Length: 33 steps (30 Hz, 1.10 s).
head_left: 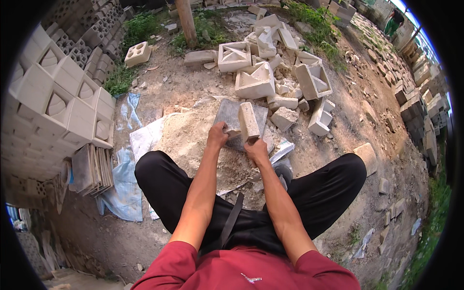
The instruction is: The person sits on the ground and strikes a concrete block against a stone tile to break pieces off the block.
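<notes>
My right hand point(257, 149) is closed at the near end of a pale oblong block point(248, 121), which is tilted up over a flat grey board point(227, 113). My left hand point(218, 135) is closed just left of it, with a small tan piece point(233, 132) by its fingers. What the left fingers grip is partly hidden. The board lies on a heap of sandy powder point(181, 135) between my spread knees. Just beyond it are broken pale blocks, including a square one with a star-like hollow point(255, 81).
Stacked patterned blocks point(63, 92) form a wall at left, with thin boards point(92, 169) leaning by it. Blue-white sacking point(126, 186) lies at my left. A wooden post point(186, 21) stands ahead. Rows of blocks point(413, 104) line the right. A person point(394, 23) stands far right.
</notes>
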Each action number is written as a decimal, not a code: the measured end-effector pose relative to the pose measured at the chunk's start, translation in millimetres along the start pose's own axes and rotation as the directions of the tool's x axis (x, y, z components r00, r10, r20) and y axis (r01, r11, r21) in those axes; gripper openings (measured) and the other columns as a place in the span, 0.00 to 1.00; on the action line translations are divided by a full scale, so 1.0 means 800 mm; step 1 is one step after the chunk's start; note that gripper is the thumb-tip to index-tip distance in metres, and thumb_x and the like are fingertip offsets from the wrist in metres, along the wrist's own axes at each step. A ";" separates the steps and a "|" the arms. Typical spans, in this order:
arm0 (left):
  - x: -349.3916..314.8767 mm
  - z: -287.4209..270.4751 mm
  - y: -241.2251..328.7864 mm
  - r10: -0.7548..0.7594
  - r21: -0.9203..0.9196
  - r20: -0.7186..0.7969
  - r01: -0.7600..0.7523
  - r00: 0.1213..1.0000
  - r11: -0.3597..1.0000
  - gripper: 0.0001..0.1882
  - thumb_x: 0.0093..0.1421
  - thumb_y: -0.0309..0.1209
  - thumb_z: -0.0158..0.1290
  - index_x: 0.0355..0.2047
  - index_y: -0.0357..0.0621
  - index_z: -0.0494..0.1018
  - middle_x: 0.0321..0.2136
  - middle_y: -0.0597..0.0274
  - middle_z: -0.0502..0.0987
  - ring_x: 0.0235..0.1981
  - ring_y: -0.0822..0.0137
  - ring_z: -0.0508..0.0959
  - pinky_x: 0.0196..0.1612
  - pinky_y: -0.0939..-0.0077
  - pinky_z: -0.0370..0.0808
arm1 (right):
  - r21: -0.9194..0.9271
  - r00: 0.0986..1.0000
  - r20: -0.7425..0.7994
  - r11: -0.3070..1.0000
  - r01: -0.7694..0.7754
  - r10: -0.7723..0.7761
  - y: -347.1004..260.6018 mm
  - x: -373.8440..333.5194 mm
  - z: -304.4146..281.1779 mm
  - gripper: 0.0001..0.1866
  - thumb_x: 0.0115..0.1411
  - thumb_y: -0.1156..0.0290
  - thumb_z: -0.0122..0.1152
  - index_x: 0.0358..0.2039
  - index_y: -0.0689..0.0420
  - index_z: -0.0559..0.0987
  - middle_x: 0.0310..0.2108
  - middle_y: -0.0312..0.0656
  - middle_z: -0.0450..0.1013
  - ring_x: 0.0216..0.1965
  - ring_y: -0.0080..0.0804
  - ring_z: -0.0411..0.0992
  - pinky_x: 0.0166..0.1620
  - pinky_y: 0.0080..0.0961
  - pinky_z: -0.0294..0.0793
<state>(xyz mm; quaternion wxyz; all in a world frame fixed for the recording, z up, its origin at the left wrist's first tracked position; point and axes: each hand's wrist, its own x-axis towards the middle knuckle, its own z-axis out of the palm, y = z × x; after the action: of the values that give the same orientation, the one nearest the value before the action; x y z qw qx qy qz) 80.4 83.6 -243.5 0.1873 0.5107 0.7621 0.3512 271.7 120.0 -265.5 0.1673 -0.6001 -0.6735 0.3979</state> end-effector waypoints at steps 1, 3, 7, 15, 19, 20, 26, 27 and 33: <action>0.000 0.000 -0.002 -0.018 0.011 0.002 0.018 1.000 1.000 0.14 0.42 0.23 0.61 0.32 0.40 0.74 0.33 0.49 0.78 0.37 0.49 0.78 0.40 0.63 0.74 | 0.109 0.999 -0.015 0.994 0.031 -0.029 -0.006 -0.004 0.000 0.31 0.45 0.56 0.66 0.43 0.68 0.73 0.35 0.60 0.76 0.42 0.55 0.74 0.46 0.41 0.74; -0.001 -0.001 -0.006 -0.055 0.034 0.006 0.055 0.998 0.998 0.15 0.43 0.23 0.63 0.33 0.39 0.74 0.33 0.49 0.79 0.36 0.52 0.79 0.39 0.65 0.75 | 0.169 0.997 -0.066 0.984 0.057 -0.046 -0.020 -0.012 0.001 0.30 0.46 0.56 0.66 0.42 0.67 0.73 0.37 0.59 0.75 0.43 0.55 0.74 0.47 0.41 0.74; 0.002 0.003 0.002 -0.023 0.012 0.016 0.022 1.000 1.000 0.15 0.42 0.23 0.63 0.32 0.39 0.74 0.32 0.49 0.79 0.37 0.51 0.79 0.40 0.64 0.74 | -0.111 1.000 -0.005 0.993 -0.026 0.026 -0.006 -0.018 0.005 0.27 0.47 0.57 0.65 0.41 0.66 0.73 0.37 0.60 0.75 0.42 0.57 0.74 0.45 0.44 0.73; -0.007 -0.004 -0.010 -0.044 -0.037 -0.004 0.043 0.999 0.998 0.13 0.43 0.22 0.60 0.32 0.40 0.74 0.34 0.49 0.78 0.39 0.51 0.78 0.43 0.63 0.74 | 0.057 0.998 -0.054 0.998 0.033 -0.030 -0.050 -0.033 0.001 0.28 0.47 0.58 0.65 0.43 0.66 0.70 0.37 0.62 0.74 0.42 0.59 0.74 0.45 0.46 0.73; 0.005 0.002 0.012 -0.070 -0.012 0.041 0.071 0.997 0.997 0.13 0.43 0.21 0.59 0.32 0.40 0.74 0.35 0.48 0.78 0.40 0.50 0.78 0.43 0.63 0.74 | -0.141 0.994 -0.101 0.990 0.016 -0.031 -0.015 -0.020 0.007 0.28 0.46 0.59 0.66 0.41 0.66 0.71 0.34 0.60 0.75 0.40 0.59 0.74 0.43 0.45 0.74; 0.005 0.001 0.006 -0.075 0.019 0.038 0.074 0.996 0.997 0.13 0.44 0.21 0.59 0.32 0.40 0.74 0.35 0.48 0.78 0.40 0.50 0.78 0.44 0.63 0.74 | -0.158 1.000 0.001 0.987 0.001 -0.001 -0.019 -0.015 0.001 0.28 0.46 0.59 0.66 0.42 0.66 0.70 0.33 0.60 0.75 0.40 0.59 0.74 0.43 0.45 0.74; -0.001 -0.001 -0.007 -0.057 -0.009 0.001 0.057 0.998 0.998 0.14 0.43 0.21 0.58 0.33 0.41 0.74 0.35 0.48 0.78 0.40 0.49 0.77 0.44 0.62 0.74 | -0.047 0.999 -0.045 0.999 -0.022 0.020 -0.060 -0.028 -0.016 0.26 0.46 0.62 0.65 0.43 0.65 0.72 0.39 0.61 0.74 0.44 0.57 0.73 0.46 0.45 0.73; -0.003 -0.002 -0.009 -0.051 -0.017 -0.006 0.051 0.999 0.999 0.14 0.43 0.21 0.57 0.33 0.41 0.74 0.35 0.47 0.78 0.40 0.49 0.77 0.43 0.62 0.74 | -0.054 0.999 -0.032 0.999 -0.010 0.008 -0.051 -0.033 -0.007 0.26 0.46 0.62 0.65 0.43 0.65 0.73 0.40 0.61 0.74 0.44 0.57 0.73 0.46 0.45 0.73; 0.008 0.006 0.010 -0.063 0.027 0.032 0.062 0.998 0.998 0.14 0.43 0.20 0.56 0.33 0.41 0.74 0.34 0.48 0.78 0.39 0.48 0.77 0.42 0.61 0.74 | -0.177 0.979 0.200 0.984 -0.012 0.048 -0.023 0.008 -0.021 0.25 0.46 0.60 0.64 0.39 0.67 0.71 0.36 0.61 0.75 0.40 0.59 0.74 0.44 0.46 0.73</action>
<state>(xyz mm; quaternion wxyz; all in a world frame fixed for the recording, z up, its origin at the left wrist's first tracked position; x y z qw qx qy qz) 86.1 92.5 -240.1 0.2041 0.4947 0.7789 0.3269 269.9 132.1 -242.6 0.0385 -0.5787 -0.7102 0.3990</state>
